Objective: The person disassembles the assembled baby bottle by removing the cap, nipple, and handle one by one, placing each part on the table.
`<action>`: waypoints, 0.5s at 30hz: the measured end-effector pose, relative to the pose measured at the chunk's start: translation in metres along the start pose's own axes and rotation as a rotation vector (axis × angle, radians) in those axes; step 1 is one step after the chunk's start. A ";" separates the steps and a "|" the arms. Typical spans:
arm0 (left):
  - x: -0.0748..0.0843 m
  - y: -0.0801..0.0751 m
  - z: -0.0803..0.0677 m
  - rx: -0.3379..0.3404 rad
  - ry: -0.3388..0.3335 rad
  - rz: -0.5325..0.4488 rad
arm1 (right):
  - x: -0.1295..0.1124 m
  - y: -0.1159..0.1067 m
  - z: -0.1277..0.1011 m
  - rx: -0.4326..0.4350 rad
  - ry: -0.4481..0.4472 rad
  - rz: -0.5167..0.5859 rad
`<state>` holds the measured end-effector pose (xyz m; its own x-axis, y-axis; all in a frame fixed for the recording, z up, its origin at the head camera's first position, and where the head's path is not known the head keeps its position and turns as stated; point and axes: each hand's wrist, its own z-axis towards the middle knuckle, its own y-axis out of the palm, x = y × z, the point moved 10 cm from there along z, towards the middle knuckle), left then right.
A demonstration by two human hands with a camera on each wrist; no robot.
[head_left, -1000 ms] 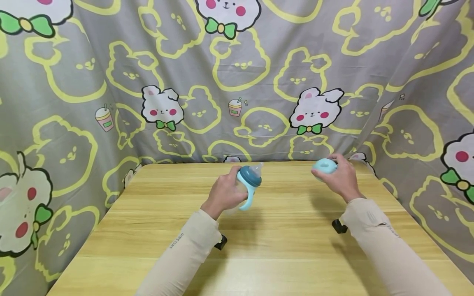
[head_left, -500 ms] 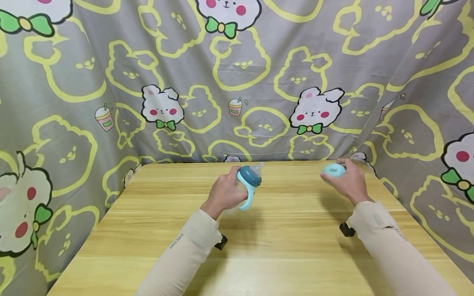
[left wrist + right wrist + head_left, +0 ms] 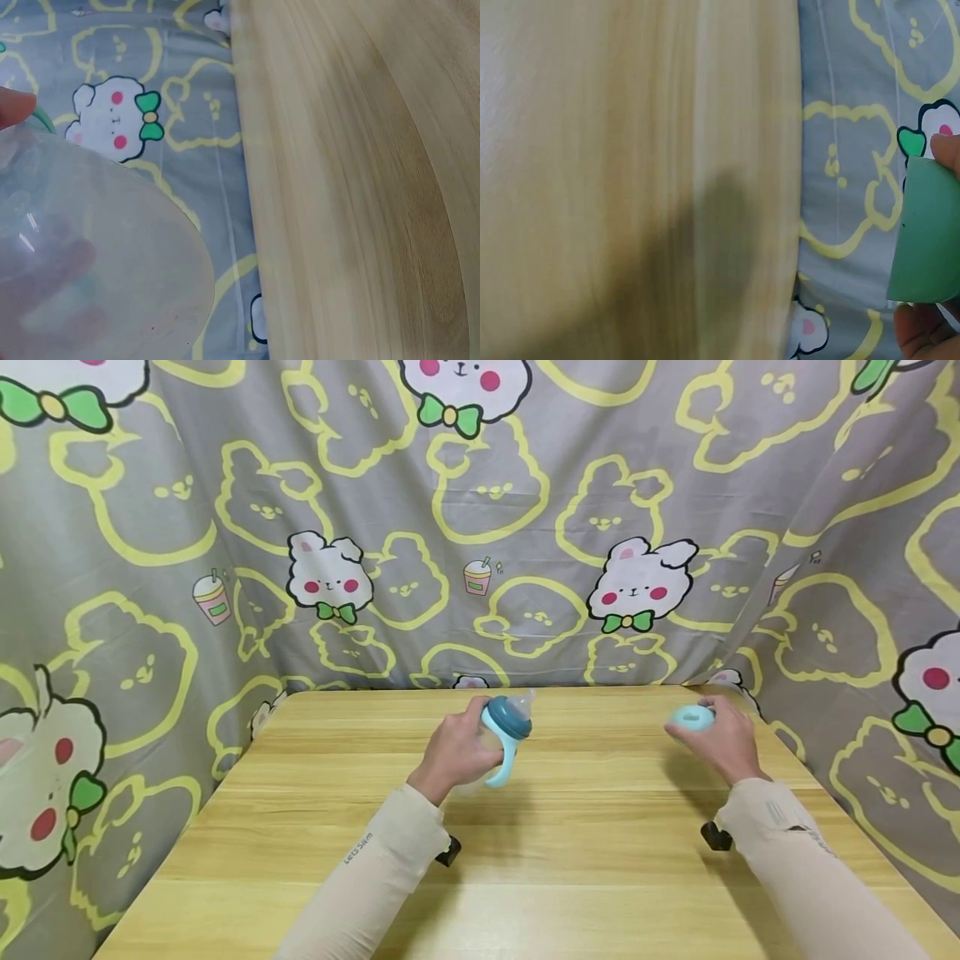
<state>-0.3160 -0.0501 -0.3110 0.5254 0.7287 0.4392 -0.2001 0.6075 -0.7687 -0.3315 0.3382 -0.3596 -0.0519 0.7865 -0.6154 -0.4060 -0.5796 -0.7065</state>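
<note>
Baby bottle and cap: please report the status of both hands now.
Left hand grips baby bottle, tilted above table. Right hand holds light blue cap, apart from bottle. Nothing between them.

Beige arm sleeves, bare hands

Both arms are covered in snug, pale beige sleeves, the left sleeve (image 3: 360, 877) and the right sleeve (image 3: 810, 877), each ending right at the wrist, so the left hand (image 3: 457, 752) and right hand (image 3: 720, 743) are bare. The left one has small dark lettering printed near the cuff, the right one a faint dark logo mark on the forearm. A small black clip-like piece sits under each wrist.
</note>
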 end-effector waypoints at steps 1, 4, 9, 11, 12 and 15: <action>0.001 0.000 0.000 0.001 0.005 0.001 | 0.003 0.000 -0.001 -0.001 0.005 -0.003; 0.002 -0.001 0.000 0.007 0.024 0.002 | 0.010 0.001 -0.002 -0.010 0.025 -0.011; 0.004 -0.002 -0.001 0.019 0.043 0.007 | 0.020 0.003 -0.003 -0.025 0.039 -0.025; 0.004 -0.002 -0.001 0.020 0.044 0.010 | 0.024 0.003 -0.004 -0.031 0.043 -0.028; 0.004 -0.002 -0.001 0.019 0.042 0.012 | 0.026 0.004 -0.004 -0.035 0.045 -0.033; 0.003 -0.003 -0.001 0.015 0.038 0.017 | 0.031 0.006 -0.005 -0.047 0.058 -0.042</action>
<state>-0.3130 -0.0497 -0.3080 0.5525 0.7267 0.4081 -0.2217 0.6002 -0.7685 -0.3310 0.3585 -0.3843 0.0177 0.7972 -0.6035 -0.3631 -0.5573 -0.7468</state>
